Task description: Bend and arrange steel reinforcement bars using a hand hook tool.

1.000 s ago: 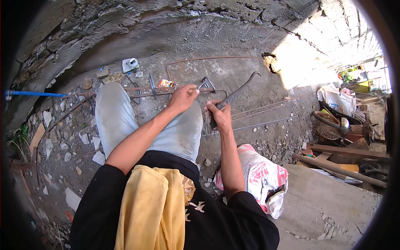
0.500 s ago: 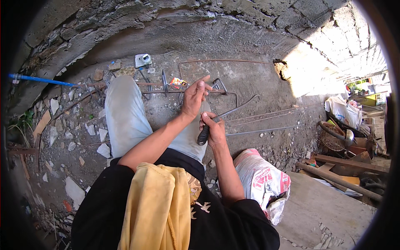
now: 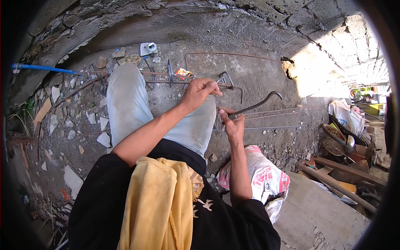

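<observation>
My right hand (image 3: 234,127) is closed round a rebar tying hook (image 3: 260,103). Its dark, curved metal end points to the far right; its black handle is mostly hidden by the hand. Thin wire strands (image 3: 217,118) show faintly beside the right fingertips. Over my right knee, my left hand (image 3: 200,92) has thumb and fingers pinched together. Whatever it holds is too small to make out. Just beyond it lies the rebar frame (image 3: 166,82), with long rusty bars and bent stirrups (image 3: 171,71). One angular stirrup (image 3: 226,79) stands near the left fingertips.
A rough concrete wall (image 3: 233,31) curves along the far side. A blue pipe (image 3: 43,67) is at the left, above broken stones (image 3: 104,139). A white-and-red sack (image 3: 262,175) sits by my right arm. Scrap planks (image 3: 350,171) and loose bars (image 3: 275,127) lie at the right.
My right hand has moved right and turned, and the hook now points more to the right. My left hand has shifted slightly right and down, and the hands are farther apart.
</observation>
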{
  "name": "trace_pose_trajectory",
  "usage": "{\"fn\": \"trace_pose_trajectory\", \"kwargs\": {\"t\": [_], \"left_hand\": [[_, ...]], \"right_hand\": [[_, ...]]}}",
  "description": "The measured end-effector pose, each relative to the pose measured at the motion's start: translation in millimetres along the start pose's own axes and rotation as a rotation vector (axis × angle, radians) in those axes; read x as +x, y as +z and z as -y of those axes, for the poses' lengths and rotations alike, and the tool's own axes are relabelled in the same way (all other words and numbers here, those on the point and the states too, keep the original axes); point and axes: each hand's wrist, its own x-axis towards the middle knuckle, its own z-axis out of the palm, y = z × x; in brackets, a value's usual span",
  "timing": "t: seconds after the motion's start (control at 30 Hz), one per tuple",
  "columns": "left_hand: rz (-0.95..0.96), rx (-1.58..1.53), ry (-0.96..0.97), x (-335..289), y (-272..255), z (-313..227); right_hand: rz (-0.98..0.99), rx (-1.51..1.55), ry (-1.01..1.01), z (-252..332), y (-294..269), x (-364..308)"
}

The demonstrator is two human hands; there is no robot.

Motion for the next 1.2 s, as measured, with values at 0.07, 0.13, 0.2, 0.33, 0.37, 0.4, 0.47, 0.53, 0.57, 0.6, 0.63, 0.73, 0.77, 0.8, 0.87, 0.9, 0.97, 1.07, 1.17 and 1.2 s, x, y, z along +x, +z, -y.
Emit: {"fn": "trace_pose_trajectory", "kwargs": {"t": [0.07,0.13,0.2,0.33,0.37,0.4,0.47,0.53,0.57,0.6,0.63,0.73,0.77,0.8,0.87,0.9,0.97,1.07,1.17,1.2], "left_hand": [[-0.077,-0.449,-0.138,-2.4,7.6,7.0],[-0.162,-0.901,-0.276,-0.4,11.7,13.7],[0.007,-1.082,-0.431,0.5,-3.3,16.8],[0.504,-0.41,-0.548,3.6,-40.4,32.9],[0.609,-0.19,-0.665,3.1,-49.7,32.4],[0.614,-0.189,-0.666,3.1,-52.9,33.5],[0.538,-0.141,-0.693,5.5,-57.0,36.2],[0.568,0.095,-0.585,22.4,-68.4,39.9],[0.506,0.755,-0.185,26.5,-72.5,40.1],[0.388,1.374,0.266,29.8,-76.0,38.9],[0.399,1.371,0.273,32.0,-82.3,47.0],[0.446,1.581,0.191,42.3,-99.9,76.6],[0.43,1.444,0.094,46.5,-99.9,80.1],[0.413,1.306,-0.001,50.8,-99.8,83.3],[0.245,1.218,0.061,63.3,-111.9,92.8],[0.08,1.117,0.117,70.1,-116.0,92.9],[0.164,1.078,-0.031,85.9,-124.7,86.3],[0.255,0.893,-0.22,95.9,-102.7,81.9],[0.189,0.862,0.001,93.7,-126.2,101.6],[0.171,0.818,0.023,94.0,-135.4,104.4]], "right_hand": [[0.12,0.307,0.123,3.2,21.5,-2.7],[0.26,0.507,0.28,-3.8,30.1,-6.5],[0.338,0.595,0.303,2.9,25.9,-10.7],[0.543,0.363,0.283,-9.2,9.6,-13.2],[0.553,0.368,0.333,-8.5,6.3,-16.9],[0.561,0.374,0.383,-8.0,4.2,-18.8],[0.509,0.374,0.414,-7.3,8.2,-18.6],[0.453,0.376,0.441,-6.4,14.1,-15.9],[0.397,0.382,0.42,-8.4,16.6,-14.3],[0.341,0.387,0.398,-11.4,18.6,-14.1],[0.311,0.405,0.391,-16.4,20.1,-15.3],[0.292,0.455,0.407,-14.8,21.2,-15.3],[0.281,0.462,0.406,-14.0,21.5,-15.4],[0.266,0.47,0.427,-12.7,21.6,-15.3],[0.261,0.483,0.444,-8.6,29.7,-12.7],[0.267,0.494,0.473,-7.2,34.4,-10.0],[0.265,0.51,0.51,-8.0,43.0,-4.3],[0.23,0.493,0.567,-11.3,46.4,9.0],[0.347,0.514,0.571,-4.4,77.2,26.2],[0.35,0.521,0.565,-0.5,86.6,31.6]]}}
